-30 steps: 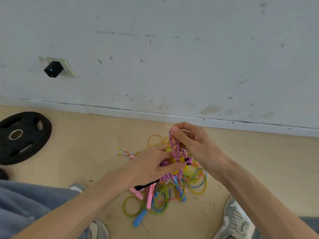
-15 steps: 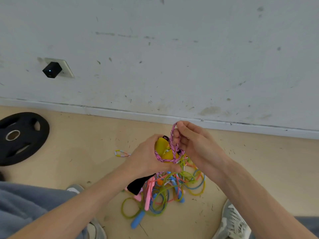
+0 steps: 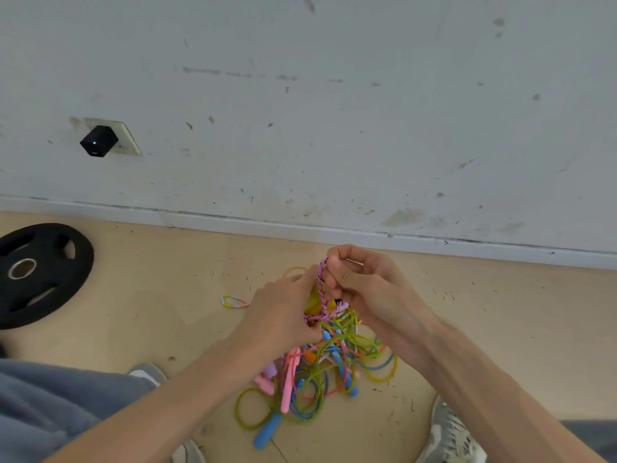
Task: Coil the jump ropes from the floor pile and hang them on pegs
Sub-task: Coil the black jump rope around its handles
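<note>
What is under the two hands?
A tangled pile of ropes lies on the floor below the left hand and right hand, which hold a pink rope. They cover the pile's far part.

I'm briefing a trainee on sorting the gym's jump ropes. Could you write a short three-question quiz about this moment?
1. True or false: the right hand pinches a loop of the pink speckled rope above the pile of ropes on the floor.
2. What lies on the floor at the far left?
A) a black weight plate
B) a basketball
C) a rolled yoga mat
3. Short answer: is any peg for hanging the ropes in view?

Key
1. True.
2. A.
3. No. Only the wall, its skirting and a black plug in a socket show.
</note>
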Motion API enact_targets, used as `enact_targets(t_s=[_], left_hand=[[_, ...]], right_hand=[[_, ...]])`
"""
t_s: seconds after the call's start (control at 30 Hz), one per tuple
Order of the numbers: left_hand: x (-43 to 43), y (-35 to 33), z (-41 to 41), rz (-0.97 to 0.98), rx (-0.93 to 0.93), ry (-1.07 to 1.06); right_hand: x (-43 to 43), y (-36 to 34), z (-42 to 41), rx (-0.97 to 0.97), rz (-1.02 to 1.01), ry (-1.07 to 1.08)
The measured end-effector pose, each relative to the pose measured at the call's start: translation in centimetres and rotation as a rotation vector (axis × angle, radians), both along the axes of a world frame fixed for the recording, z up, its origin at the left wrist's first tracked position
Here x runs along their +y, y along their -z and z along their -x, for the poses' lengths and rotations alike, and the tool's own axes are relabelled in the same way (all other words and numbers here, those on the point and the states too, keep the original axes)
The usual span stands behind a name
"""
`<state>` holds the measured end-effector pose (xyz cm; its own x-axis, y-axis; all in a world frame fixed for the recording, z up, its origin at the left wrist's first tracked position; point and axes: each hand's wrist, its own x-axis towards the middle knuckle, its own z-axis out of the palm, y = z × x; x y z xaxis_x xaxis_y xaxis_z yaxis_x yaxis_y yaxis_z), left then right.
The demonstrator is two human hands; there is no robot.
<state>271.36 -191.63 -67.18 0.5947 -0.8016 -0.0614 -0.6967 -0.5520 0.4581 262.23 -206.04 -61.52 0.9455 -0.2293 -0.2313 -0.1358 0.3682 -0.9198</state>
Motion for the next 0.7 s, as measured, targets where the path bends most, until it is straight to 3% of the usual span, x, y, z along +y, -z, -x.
enact_targets(t_s=[0.27, 0.47, 0.7], left_hand=[[0.1, -0.3, 0.5, 0.002, 0.144, 0.096], [0.3, -0.3, 1.2, -0.023, 0.106, 0.094], [0.2, 0.3, -0.8, -0.190, 0.173, 0.152]], right_hand=[[-0.1, -0.1, 0.7, 0.013, -0.074, -0.053], [-1.3, -1.2, 0.6, 0.037, 0.119, -0.088], [-0.8, -0.2, 0.3, 0.016, 0.133, -0.081]])
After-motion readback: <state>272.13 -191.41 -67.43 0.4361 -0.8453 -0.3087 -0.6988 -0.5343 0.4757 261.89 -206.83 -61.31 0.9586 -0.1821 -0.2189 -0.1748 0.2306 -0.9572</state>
